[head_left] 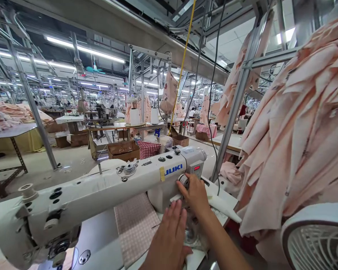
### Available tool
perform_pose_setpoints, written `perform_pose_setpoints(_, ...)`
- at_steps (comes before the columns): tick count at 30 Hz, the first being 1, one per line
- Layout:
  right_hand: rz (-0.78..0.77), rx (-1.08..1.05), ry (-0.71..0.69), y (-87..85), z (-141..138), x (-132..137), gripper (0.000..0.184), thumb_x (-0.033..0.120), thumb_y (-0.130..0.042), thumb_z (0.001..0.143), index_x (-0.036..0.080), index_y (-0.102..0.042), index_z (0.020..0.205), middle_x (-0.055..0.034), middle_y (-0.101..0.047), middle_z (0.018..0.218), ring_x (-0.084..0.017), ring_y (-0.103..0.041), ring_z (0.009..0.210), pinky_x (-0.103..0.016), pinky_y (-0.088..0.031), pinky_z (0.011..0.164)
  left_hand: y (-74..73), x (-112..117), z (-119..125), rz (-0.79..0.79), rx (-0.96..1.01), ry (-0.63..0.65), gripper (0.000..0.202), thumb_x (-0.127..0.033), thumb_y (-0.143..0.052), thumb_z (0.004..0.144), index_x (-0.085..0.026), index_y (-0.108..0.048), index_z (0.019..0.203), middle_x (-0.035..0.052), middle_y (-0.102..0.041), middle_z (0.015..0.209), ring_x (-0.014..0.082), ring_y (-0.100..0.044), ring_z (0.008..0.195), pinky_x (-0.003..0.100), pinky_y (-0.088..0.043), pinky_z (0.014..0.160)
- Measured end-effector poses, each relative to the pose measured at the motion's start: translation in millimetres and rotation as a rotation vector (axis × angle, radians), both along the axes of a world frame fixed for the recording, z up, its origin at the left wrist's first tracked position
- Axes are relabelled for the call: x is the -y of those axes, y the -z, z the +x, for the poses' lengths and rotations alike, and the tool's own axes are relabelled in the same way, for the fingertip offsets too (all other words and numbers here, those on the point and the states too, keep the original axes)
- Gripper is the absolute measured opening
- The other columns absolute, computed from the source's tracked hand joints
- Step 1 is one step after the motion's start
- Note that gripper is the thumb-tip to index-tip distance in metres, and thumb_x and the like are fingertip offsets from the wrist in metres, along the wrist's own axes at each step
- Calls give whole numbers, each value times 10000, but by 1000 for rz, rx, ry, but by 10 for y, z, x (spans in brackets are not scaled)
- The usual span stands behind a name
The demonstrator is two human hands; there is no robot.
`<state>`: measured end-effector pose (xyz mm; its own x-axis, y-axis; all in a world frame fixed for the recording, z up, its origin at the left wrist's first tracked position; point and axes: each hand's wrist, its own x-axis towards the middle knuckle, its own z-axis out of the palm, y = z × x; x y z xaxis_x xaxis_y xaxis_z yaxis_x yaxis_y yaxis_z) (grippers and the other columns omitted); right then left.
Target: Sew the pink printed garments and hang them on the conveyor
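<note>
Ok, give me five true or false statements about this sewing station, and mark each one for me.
1. The right hand has its fingers on the dial of the sewing machine. True.
2. The display is lit green. False: the display glows red.
3. Checked cloth lies left of the left hand in the view. True.
4. The fan stands at the left edge of the view. False: the fan is at the lower right.
5. The left hand is clenched in a fist. False: its fingers are stretched out.
</note>
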<state>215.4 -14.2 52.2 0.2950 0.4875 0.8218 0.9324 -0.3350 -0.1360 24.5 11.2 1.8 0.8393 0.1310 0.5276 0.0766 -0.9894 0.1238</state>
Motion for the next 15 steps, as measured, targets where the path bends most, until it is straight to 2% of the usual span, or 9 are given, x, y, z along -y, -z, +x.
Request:
perform_pose_setpoints(2,8,38,-6,29,55,-20,372,495,-507,909,154,-569,1042,-37,-616,934,-175,-609,845,-375,-502,754,46,-73,180,91,-31,-100,894,-218,-757,684,-22,-286,1418,245,-237,1490,397,-269,1360,551,-414,1025)
perform_pose_setpoints(4,18,62,-7,55,98,-41,386,509,-495,910,151,-569,1033,-31,-615,908,-171,-610,827,-371,-501,746,137,-104,274,158,-19,-137,835,-233,-727,697,-13,-322,1393,232,-267,1481,387,-310,1342,523,-447,1006)
perform_pose_setpoints(8,41,61,-2,80,118,-66,402,529,-469,917,150,-570,1003,-29,-616,894,-162,-607,796,-359,-496,730,281,-95,277,244,27,-157,815,-195,-694,670,3,-335,1375,242,-292,1465,395,-354,1315,509,-484,972)
perform_pose_setpoints(11,63,45,-2,86,92,-70,429,555,-451,915,150,-566,992,-30,-614,884,-161,-603,787,-351,-489,718,287,-85,250,286,29,-151,806,-174,-675,646,14,-348,1358,260,-321,1444,408,-383,1293,511,-502,943)
perform_pose_setpoints(15,71,20,0,72,80,-80,473,589,-419,913,144,-559,995,-49,-626,898,-174,-609,798,-346,-474,710,230,-86,281,282,13,-141,750,-192,-655,692,11,-355,1349,271,-337,1431,409,-397,1283,511,-510,923)
